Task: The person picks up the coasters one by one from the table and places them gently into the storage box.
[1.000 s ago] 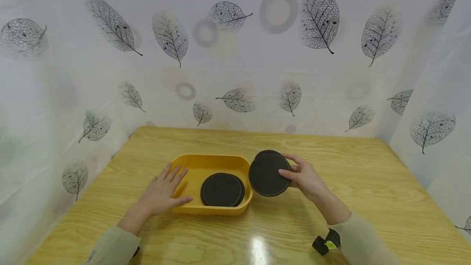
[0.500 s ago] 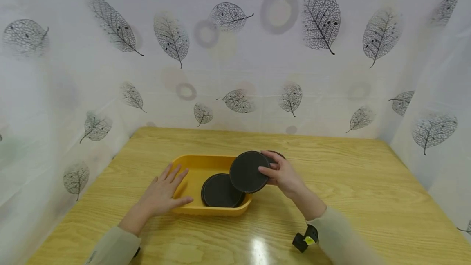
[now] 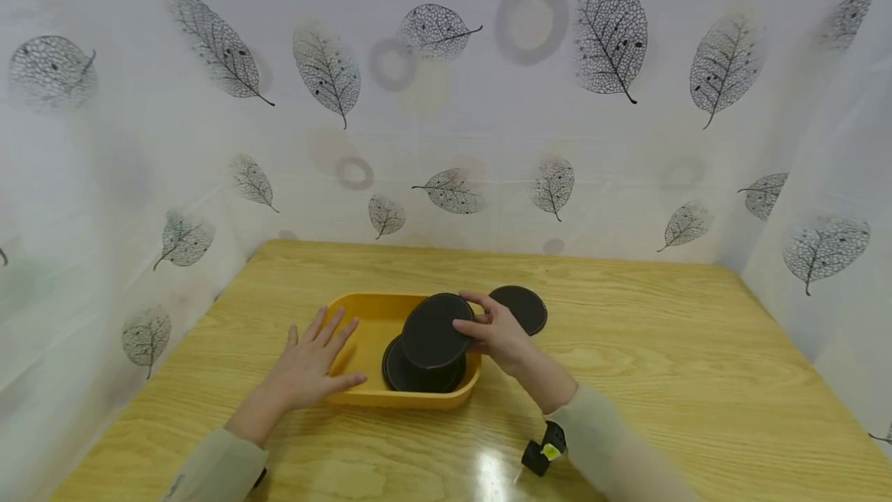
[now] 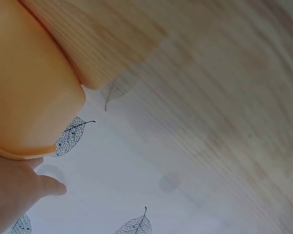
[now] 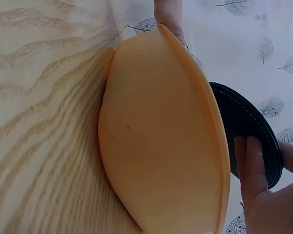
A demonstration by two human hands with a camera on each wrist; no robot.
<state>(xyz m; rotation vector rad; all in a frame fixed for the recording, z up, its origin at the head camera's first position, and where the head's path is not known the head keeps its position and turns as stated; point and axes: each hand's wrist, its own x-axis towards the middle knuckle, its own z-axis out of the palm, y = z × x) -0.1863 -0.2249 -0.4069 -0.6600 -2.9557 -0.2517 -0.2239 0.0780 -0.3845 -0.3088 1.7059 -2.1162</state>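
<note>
Between thumb and fingers, my right hand [image 3: 498,335] pinches a round black coaster [image 3: 435,331] with a stitched edge. It is tilted above the right half of a yellow tray [image 3: 400,400]. Under it, further black coasters [image 3: 407,374] lie inside the tray, partly hidden by the held one. My left hand [image 3: 307,370] rests with spread fingers at the tray's left rim. In the right wrist view the tray's side wall [image 5: 156,131] hides part of the held coaster [image 5: 244,122]. The left wrist view shows part of my left hand [image 4: 14,190] at the tray's wall [image 4: 34,83].
Another black coaster [image 3: 519,310] lies on the wooden table [image 3: 662,347] just behind my right hand. A white leaf-print curtain [image 3: 474,99] stands behind the table and along its sides. A small black device [image 3: 543,449] hangs at my right wrist.
My right hand has carried the coaster leftward, from beside the tray to over it. The coaster on the table has come into fuller view. My left hand has stayed put.
</note>
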